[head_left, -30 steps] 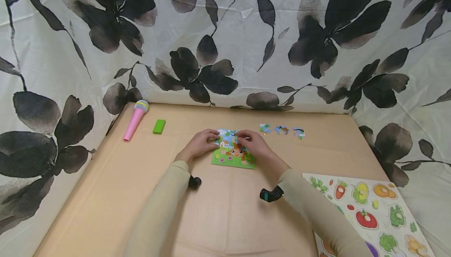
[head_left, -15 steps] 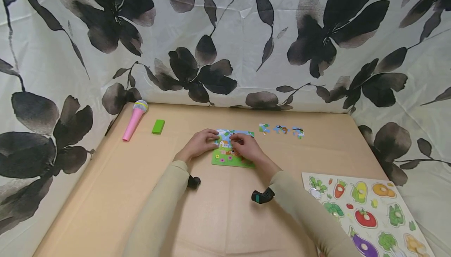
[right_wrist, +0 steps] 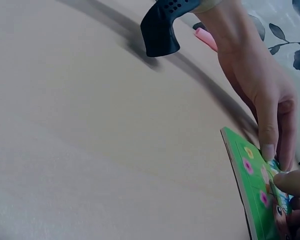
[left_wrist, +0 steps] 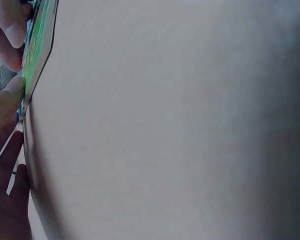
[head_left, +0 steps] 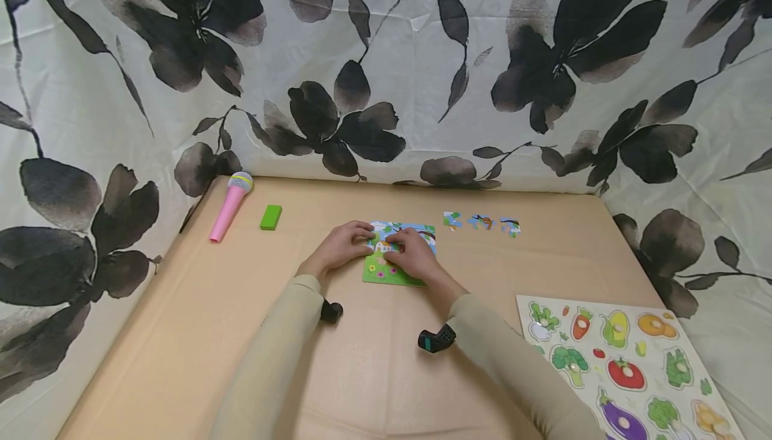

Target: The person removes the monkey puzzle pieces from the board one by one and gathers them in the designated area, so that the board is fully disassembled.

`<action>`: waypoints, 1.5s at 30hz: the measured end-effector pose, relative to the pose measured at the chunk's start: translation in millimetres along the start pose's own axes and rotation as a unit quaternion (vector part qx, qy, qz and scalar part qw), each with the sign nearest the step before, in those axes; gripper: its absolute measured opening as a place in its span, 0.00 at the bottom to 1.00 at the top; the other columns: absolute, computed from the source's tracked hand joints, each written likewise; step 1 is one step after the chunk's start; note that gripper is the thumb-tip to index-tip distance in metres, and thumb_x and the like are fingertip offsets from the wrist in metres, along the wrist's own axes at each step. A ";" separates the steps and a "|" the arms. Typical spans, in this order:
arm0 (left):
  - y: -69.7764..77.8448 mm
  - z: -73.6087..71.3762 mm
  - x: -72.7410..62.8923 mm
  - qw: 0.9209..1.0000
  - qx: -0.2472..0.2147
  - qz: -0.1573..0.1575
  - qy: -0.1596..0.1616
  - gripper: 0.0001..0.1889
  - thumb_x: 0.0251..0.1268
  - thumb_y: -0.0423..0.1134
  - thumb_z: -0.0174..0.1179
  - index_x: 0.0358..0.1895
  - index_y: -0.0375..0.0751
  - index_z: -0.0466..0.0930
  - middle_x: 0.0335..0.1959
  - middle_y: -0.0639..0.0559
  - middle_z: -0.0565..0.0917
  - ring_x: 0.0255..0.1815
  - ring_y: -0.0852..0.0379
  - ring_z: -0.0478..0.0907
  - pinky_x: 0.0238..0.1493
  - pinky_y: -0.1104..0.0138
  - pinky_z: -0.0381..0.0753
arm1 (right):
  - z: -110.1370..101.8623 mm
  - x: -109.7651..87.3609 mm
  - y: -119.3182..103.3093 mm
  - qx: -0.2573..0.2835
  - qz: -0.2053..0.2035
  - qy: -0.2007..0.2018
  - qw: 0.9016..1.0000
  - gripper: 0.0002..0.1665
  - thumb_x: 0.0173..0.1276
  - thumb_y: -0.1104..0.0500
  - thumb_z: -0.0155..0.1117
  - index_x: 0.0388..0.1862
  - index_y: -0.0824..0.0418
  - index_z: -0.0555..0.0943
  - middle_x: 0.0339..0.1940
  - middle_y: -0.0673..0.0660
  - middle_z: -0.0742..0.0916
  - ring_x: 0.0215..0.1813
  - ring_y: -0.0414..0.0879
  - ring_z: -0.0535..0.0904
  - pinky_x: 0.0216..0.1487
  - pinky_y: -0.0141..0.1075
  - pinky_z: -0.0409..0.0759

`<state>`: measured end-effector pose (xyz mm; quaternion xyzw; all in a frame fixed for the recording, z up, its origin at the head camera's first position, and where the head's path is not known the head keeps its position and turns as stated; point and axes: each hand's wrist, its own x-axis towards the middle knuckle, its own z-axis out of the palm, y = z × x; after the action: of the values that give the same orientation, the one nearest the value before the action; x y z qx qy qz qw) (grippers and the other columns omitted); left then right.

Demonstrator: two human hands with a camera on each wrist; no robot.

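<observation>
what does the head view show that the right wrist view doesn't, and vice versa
Only the head view: the green block, three loose puzzle pieces and the white vegetable board.
Only the right wrist view: a brown printed face on the puzzle board, which the right hand covers in the head view.
Both: the puzzle board, the right hand, the left hand, the pink microphone (only part in the right wrist view) and the flowered cloth.

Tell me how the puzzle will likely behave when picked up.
The puzzle is probably stiff, as its edge runs straight in the wrist views. It looks thin, so likely light. Its picture may shed parts if tilted, since loose jigsaw pieces on the table suggest separate parts.
</observation>
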<state>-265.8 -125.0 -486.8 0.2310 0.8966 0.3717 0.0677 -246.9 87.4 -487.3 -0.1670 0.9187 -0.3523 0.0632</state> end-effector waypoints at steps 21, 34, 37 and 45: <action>3.3 -2.5 -0.3 1.000 0.008 -0.009 -0.010 0.20 0.63 0.40 0.67 0.56 0.35 0.82 0.64 0.47 0.75 0.69 0.47 0.66 0.72 0.56 0.61 | 3.2 -1.6 -8.5 0.017 0.002 0.016 1.000 0.16 0.62 0.59 0.72 0.47 0.61 0.80 0.49 0.57 0.79 0.51 0.51 0.74 0.56 0.46 0.74; -0.2 -1.1 1.6 1.000 0.015 -0.009 -0.016 0.18 0.65 0.38 0.65 0.56 0.35 0.82 0.64 0.47 0.75 0.70 0.47 0.66 0.73 0.55 0.60 | 4.9 -1.1 -5.5 0.000 -0.002 0.011 1.000 0.15 0.63 0.58 0.71 0.48 0.59 0.85 0.51 0.58 0.79 0.56 0.53 0.75 0.60 0.48 0.73; 0.2 -2.2 2.1 1.000 0.014 -0.009 -0.018 0.18 0.65 0.38 0.65 0.56 0.35 0.82 0.64 0.47 0.75 0.70 0.47 0.66 0.73 0.55 0.60 | 4.7 -1.1 -6.6 0.002 0.003 0.009 1.000 0.15 0.64 0.58 0.70 0.49 0.58 0.85 0.53 0.58 0.79 0.58 0.53 0.74 0.62 0.48 0.72; -0.5 -2.7 2.8 1.000 0.018 -0.011 -0.023 0.18 0.65 0.38 0.65 0.56 0.35 0.82 0.64 0.47 0.75 0.70 0.47 0.66 0.73 0.55 0.61 | 5.0 -1.4 -8.2 0.009 0.000 0.026 1.000 0.06 0.61 0.60 0.71 0.38 0.57 0.85 0.48 0.56 0.80 0.54 0.51 0.74 0.58 0.46 0.74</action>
<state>-269.2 -125.7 -485.1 0.2310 0.9038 0.3495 0.0878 -242.2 79.1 -485.5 -0.1569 0.9167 -0.3652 0.0409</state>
